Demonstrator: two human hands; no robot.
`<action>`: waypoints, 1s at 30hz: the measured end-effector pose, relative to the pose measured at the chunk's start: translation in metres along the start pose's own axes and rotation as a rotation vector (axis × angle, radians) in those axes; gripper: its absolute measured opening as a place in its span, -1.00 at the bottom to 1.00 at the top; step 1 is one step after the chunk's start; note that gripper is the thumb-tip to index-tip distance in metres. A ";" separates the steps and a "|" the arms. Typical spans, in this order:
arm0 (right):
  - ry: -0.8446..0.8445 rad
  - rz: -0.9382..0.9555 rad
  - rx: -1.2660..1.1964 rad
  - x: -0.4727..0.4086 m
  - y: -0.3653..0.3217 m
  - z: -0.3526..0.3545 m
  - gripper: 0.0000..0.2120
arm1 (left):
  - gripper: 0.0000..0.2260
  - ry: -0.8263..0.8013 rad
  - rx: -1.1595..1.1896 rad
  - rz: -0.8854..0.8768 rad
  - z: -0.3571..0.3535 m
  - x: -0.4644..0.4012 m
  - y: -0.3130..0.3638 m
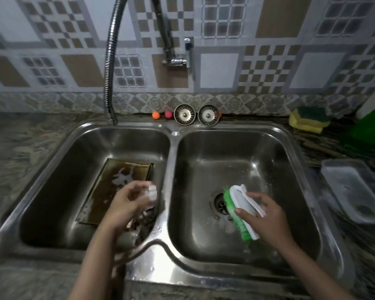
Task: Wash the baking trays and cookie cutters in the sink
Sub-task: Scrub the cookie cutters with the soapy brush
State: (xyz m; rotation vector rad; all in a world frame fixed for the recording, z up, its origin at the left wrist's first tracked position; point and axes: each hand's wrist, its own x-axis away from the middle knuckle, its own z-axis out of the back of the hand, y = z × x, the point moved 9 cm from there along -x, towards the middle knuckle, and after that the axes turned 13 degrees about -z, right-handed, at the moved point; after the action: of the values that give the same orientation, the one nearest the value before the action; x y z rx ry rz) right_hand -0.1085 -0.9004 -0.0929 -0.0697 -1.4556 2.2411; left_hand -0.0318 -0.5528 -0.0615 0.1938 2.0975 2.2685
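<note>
A dark, browned baking tray (117, 182) with soap foam on it lies in the left basin of the steel double sink (171, 135). My left hand (130, 202) hovers over the tray's right end and pinches a small white cookie cutter (152, 191) between fingers and thumb. More small items sit blurred under that hand. My right hand (266, 215) grips a scrubbing brush (240, 211) with a white handle and green bristles, held over the drain (220, 202) of the right basin.
A flexible metal faucet hose (110, 68) arcs over the left basin. Two sink strainers (184, 114) and small coloured balls (156, 115) line the back ledge. Yellow-green sponges (309, 119), a green bottle (368, 131) and a clear plastic container (355, 189) stand on the right counter.
</note>
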 end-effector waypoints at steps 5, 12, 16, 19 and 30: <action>-0.045 0.003 0.055 0.002 0.003 -0.011 -0.55 | -0.71 -0.206 -0.448 0.081 0.031 -0.010 -0.055; -0.062 0.009 0.078 0.006 0.002 -0.013 -0.54 | -0.66 -0.433 -0.780 0.098 0.020 -0.010 -0.086; -0.050 0.013 0.087 0.012 -0.004 -0.004 -0.56 | -0.67 -0.304 -0.743 0.077 0.022 -0.010 -0.074; -0.028 0.020 0.077 0.018 -0.012 0.005 -0.59 | -0.59 -0.266 -0.747 -0.058 0.002 -0.008 -0.045; 0.145 0.040 0.110 0.052 -0.020 0.072 -0.57 | -0.26 -0.513 -1.134 -0.249 -0.079 0.017 -0.042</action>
State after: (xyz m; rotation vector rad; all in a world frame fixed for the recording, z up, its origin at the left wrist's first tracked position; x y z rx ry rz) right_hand -0.1683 -0.9341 -0.0335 -0.2231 -1.2637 2.2928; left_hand -0.0603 -0.6255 -0.1079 0.3584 0.4227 2.4729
